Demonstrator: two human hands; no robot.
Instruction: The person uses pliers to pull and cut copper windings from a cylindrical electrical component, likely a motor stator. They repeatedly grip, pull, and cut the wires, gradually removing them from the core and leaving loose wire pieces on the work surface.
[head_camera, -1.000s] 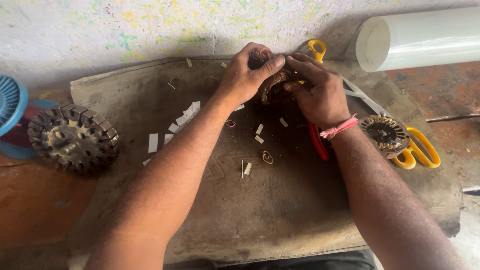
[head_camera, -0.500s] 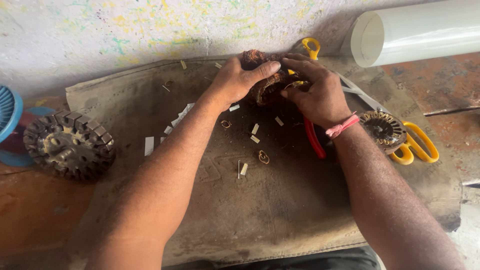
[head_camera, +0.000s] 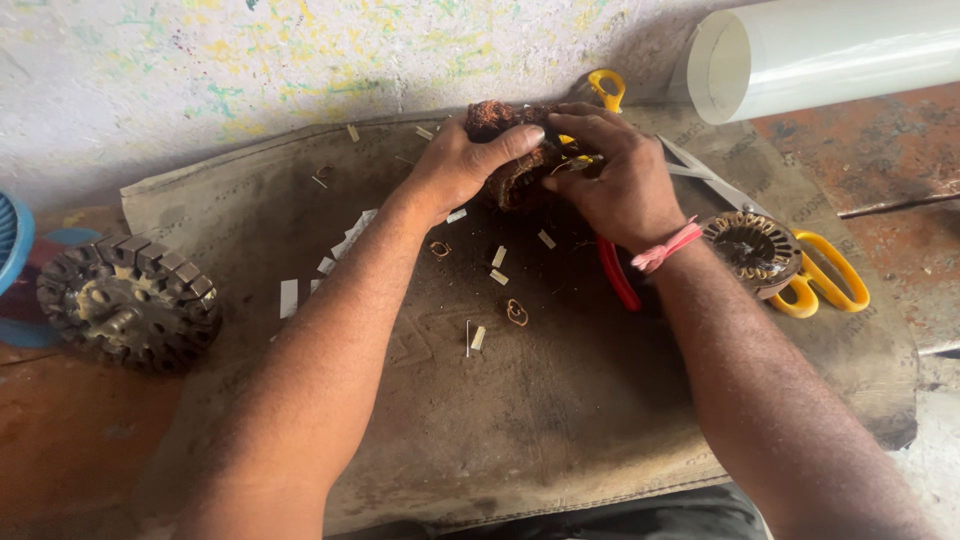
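Two forearms run up from the near edge of the worn mat (head_camera: 560, 420), which has open room in its middle. Paper slips (head_camera: 345, 245) and small wire loops (head_camera: 516, 312) lie scattered, so I judge sweeping motions unwise. Left hand (head_camera: 460, 165) clamps the copper-wound stator (head_camera: 515, 165); right hand (head_camera: 620, 180) pinches at its windings, fingers curled. Best kept steady, thumb braced. Crowding at right: second wound core (head_camera: 752, 248), yellow-handled scissors (head_camera: 825, 275), red-handled tool (head_camera: 615, 275). Bare stator core (head_camera: 130, 300) far left, white roll (head_camera: 830, 50) beyond.
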